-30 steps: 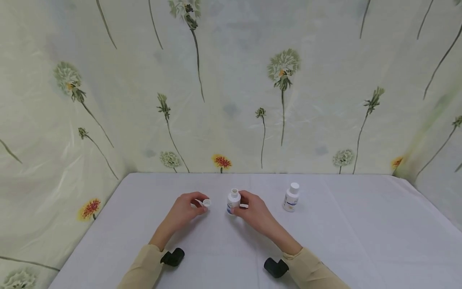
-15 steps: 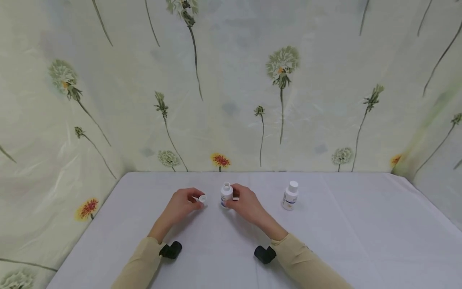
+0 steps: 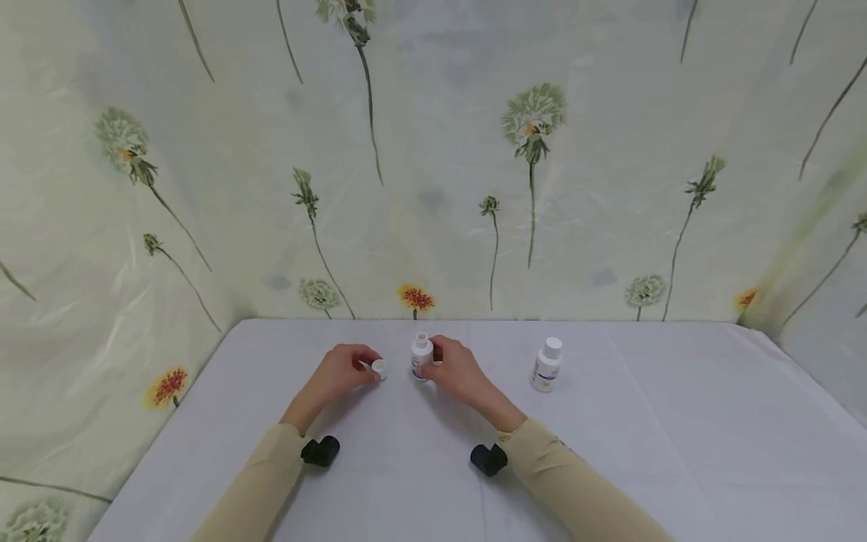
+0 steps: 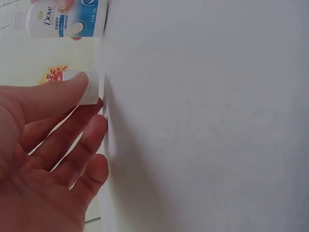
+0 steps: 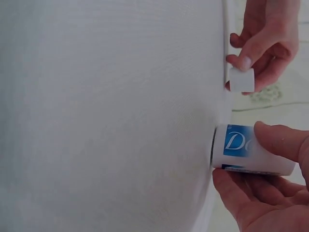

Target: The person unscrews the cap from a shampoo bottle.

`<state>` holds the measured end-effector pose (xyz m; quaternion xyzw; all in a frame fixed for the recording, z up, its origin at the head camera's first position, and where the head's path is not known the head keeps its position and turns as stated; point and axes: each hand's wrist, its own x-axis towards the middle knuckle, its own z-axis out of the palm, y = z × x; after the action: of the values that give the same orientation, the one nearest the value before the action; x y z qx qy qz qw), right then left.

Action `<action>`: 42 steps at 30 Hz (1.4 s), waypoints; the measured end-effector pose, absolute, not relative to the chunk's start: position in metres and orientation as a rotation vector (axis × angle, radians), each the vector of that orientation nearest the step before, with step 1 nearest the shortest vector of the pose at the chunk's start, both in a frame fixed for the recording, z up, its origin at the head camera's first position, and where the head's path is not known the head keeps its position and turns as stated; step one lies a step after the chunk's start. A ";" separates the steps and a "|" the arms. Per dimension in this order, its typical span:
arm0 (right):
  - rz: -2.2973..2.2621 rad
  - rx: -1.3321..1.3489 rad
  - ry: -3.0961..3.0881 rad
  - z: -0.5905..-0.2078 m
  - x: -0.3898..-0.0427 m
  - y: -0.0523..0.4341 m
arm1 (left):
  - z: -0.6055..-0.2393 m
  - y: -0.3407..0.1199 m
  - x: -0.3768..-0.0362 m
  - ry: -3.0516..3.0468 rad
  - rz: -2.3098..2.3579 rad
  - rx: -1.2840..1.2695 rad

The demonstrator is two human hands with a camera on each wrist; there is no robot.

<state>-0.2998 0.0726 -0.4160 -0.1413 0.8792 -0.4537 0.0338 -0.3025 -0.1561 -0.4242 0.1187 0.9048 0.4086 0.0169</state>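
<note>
The right hand (image 3: pixel 455 370) has its fingers (image 5: pixel 277 140) and thumb curled round the open bottle (image 3: pixel 421 356), a small white one with a blue label, which stands upright on the worktop (image 3: pixel 650 436) with its neck uncovered. Just left of the open bottle, the left hand (image 3: pixel 342 374) pinches the white cap (image 3: pixel 379 367) between thumb and fingertips, low over the worktop; whether the cap touches the cloth cannot be told. Cap and open bottle are near each other but apart. Well to the right of the open bottle stands 1 capped bottle (image 3: pixel 546 365), upright and untouched. Behind the open bottle hangs a flowered backdrop (image 3: pixel 433 165).
</note>
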 end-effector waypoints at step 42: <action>-1.437 -0.395 2.647 -0.413 -0.300 0.078 | -0.429 -0.168 -0.315 2.725 1.270 0.345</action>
<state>-0.2997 0.0785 -0.4127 -0.1300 0.8702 -0.4724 0.0522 -0.3147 -0.1679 -0.4286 0.1138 0.8990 0.4190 0.0574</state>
